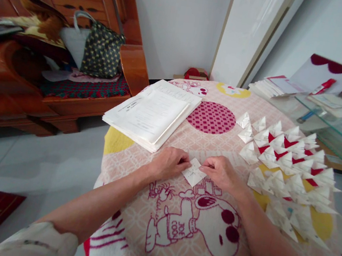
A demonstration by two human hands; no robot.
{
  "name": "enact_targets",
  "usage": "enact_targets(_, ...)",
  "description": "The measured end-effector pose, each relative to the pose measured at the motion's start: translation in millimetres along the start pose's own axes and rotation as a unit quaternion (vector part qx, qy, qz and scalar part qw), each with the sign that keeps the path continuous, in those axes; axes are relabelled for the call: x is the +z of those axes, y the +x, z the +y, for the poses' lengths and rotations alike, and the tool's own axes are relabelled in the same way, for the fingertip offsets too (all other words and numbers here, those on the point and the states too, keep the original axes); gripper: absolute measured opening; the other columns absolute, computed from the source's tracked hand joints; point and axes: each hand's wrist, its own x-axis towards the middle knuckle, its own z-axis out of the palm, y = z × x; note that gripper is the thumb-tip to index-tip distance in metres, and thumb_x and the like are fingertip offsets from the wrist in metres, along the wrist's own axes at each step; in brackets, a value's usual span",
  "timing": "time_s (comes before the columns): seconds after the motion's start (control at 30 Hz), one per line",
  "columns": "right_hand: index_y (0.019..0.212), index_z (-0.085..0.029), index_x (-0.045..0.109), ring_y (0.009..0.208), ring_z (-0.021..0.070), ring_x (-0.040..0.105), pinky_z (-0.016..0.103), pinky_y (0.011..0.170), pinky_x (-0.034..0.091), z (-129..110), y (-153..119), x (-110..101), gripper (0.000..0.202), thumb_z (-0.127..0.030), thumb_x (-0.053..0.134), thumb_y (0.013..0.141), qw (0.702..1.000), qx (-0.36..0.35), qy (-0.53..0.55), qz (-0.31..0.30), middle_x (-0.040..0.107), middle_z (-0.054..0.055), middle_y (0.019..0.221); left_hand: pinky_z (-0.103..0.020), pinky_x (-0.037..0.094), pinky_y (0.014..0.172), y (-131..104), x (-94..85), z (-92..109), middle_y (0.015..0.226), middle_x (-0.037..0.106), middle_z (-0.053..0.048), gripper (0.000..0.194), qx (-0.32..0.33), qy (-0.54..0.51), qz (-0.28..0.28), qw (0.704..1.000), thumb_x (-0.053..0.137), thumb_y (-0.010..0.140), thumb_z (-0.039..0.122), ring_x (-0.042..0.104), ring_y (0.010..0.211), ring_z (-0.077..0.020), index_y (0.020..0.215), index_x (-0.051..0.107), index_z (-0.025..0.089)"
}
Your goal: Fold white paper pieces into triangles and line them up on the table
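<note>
Between my two hands, a small folded square of white printed paper lies with one corner toward me on the patterned tablecloth. My left hand pinches its left corner with curled fingers. On the opposite corner, my right hand grips the paper the same way. Beyond my left hand rests a thick stack of white printed sheets. To the right of my right hand stand several rows of pointed folded paper pieces, mostly white with some red between them.
A glass shelf with papers and a red item stands at the right. At the left is a carved wooden sofa holding a dark patterned bag. A white door frame rises behind the table.
</note>
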Motion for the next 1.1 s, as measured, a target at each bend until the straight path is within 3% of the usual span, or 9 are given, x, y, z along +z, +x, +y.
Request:
enact_targets(0.23,0.063,-0.017,0.061,0.055,0.0122,0.051,0.024,0.05,0.031,1.0,5.3,3.4,0.023,-0.027,0.061,0.083,0.998,0.055,0.011,0.017,0.059,-0.001,0.057,-0.025,0.036,0.058,3.0,7.3,2.1,0.069,0.068,-0.001,0.021,-0.03,0.031,0.023,0.999,0.06,0.09,0.032,0.057,0.061,-0.013,0.078,0.07,0.017)
enact_targets(0.57,0.069,-0.017,0.058,0.039,0.0093,0.054,0.019,0.034,0.034,6.7,-1.0,-3.8,0.018,-0.025,0.059,0.085,0.969,0.17,0.164,-0.073,0.063,0.0,0.055,-0.026,0.037,0.06,1.1,8.5,6.7,0.071,0.068,-0.002,0.017,-0.024,0.049,0.022,0.998,0.062,0.089,0.029,0.057,0.062,-0.0136,0.078,0.067,0.017)
enact_targets(0.77,0.068,-0.018,0.056,0.037,0.0078,0.054,0.017,0.034,0.034,4.2,-1.9,-3.5,0.018,-0.022,0.059,0.085,0.969,0.177,0.148,-0.088,0.063,-0.001,0.052,-0.026,0.038,0.06,1.6,9.4,6.0,0.069,0.067,-0.001,0.019,-0.025,0.05,0.027,0.998,0.061,0.089,0.029,0.057,0.063,-0.0133,0.076,0.066,0.017)
enact_targets(1.1,0.066,-0.018,0.059,0.04,0.0113,0.056,0.02,0.037,0.033,4.7,-0.2,2.8,0.017,-0.019,0.058,0.083,0.988,0.143,0.043,-0.046,0.061,0.0,0.05,-0.027,0.039,0.063,3.2,10.9,4.7,0.072,0.068,-0.002,0.019,-0.041,0.063,0.023,0.997,0.061,0.09,0.03,0.058,0.066,-0.0153,0.079,0.068,0.018)
